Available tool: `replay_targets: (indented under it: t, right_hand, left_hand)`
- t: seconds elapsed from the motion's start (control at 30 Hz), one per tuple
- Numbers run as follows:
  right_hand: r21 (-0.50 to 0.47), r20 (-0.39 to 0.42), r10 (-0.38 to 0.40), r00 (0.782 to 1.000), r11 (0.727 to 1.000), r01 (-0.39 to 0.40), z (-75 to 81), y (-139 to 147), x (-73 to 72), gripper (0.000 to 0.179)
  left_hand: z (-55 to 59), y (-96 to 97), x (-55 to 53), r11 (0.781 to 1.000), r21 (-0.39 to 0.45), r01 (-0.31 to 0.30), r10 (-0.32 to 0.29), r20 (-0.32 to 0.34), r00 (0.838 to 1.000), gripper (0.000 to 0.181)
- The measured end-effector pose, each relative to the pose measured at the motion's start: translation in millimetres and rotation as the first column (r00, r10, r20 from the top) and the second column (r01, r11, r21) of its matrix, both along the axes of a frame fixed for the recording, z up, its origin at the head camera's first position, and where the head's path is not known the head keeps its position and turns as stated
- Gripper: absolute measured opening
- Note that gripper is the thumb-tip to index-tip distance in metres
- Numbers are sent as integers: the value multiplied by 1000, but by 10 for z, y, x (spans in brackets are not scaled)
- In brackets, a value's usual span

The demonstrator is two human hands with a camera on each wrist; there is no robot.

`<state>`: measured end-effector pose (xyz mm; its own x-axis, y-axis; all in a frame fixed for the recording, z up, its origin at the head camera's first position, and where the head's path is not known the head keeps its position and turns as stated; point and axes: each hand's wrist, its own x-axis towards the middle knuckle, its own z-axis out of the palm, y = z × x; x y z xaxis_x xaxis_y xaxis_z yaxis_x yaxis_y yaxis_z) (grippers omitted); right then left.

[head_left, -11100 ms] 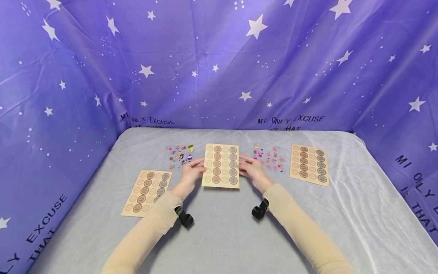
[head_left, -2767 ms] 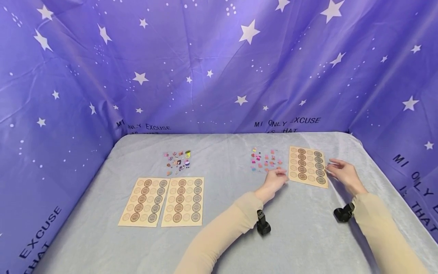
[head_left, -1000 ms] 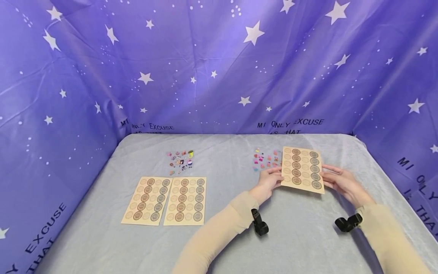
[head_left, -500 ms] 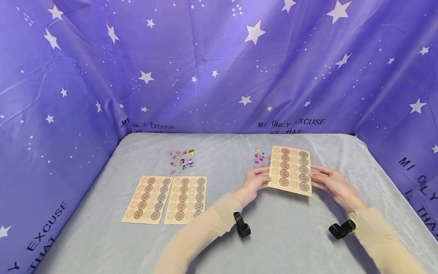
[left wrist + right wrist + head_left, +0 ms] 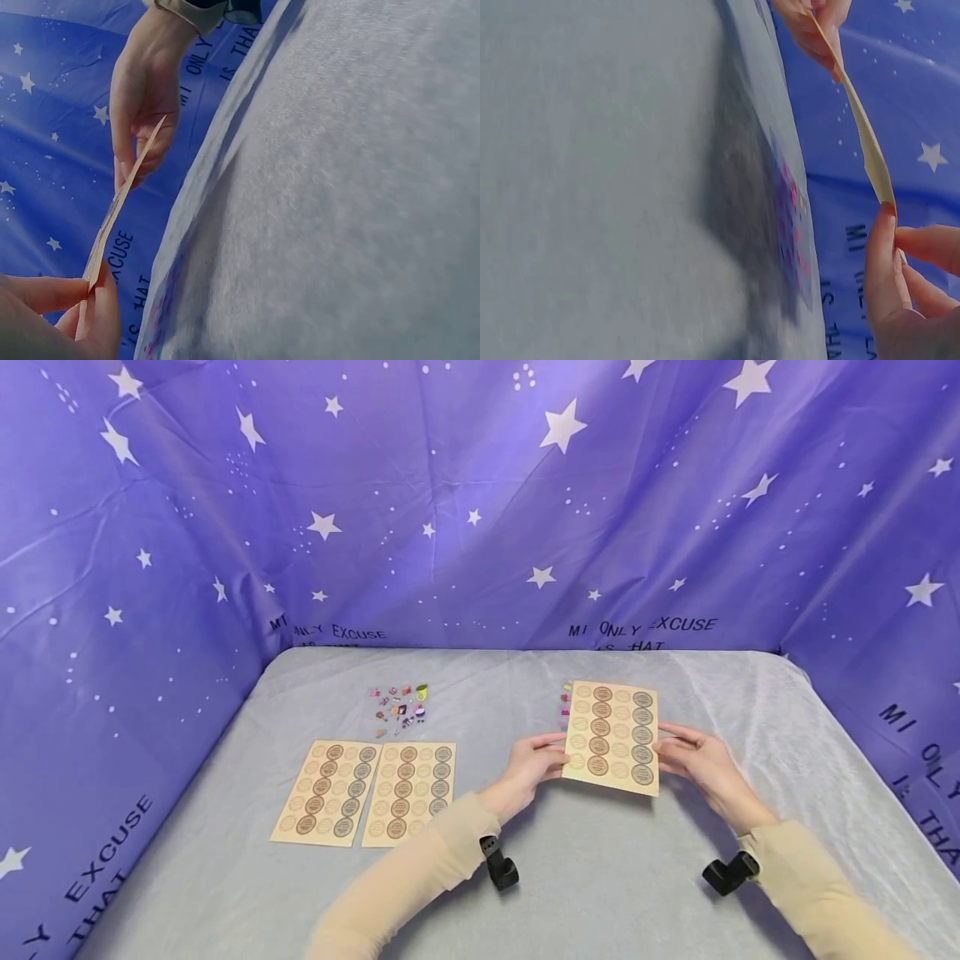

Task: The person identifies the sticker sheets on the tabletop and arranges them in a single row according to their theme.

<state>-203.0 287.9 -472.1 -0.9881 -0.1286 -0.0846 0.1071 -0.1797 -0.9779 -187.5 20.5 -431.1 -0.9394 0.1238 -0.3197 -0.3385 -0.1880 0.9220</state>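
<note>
A tan sticker sheet with columns of round printed stickers is held up off the table between both hands. My left hand pinches its left edge, thumb in front and fingers behind. On the opposite edge my right hand pinches it the same way. Both wrist views show the sheet nearly edge-on, lifted over the grey cloth, with a slight bend in the right wrist view. Behind it, a clear sheet of small pink stickers lies on the table, mostly hidden in the head view.
Two matching tan sticker sheets, a left one and a right one, lie side by side at the left. Beyond them is a clear sheet of small colourful stickers. A purple star-printed curtain surrounds the grey cloth-covered table.
Earlier, both hands left another tan sheet beside the left one. They then lifted the far-right sheet and have carried it leftward, over the pink stickers.
</note>
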Motion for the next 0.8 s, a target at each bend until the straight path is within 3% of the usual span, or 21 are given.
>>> replay_targets:
  t: [0.4, 0.8]
  right_hand:
    - [2, 67, -35, 997, 999, 35, -1, -321, 106, 45]
    - [-19, 104, 6, 995, 1000, -4, 22, -611, 203, 48]
  left_hand:
    - [9, -248, 136, 998, -57, -9, 8, -9, 1000, 36]
    - [-35, -504, 240, 996, -93, -4, 3, -11, 1000, 40]
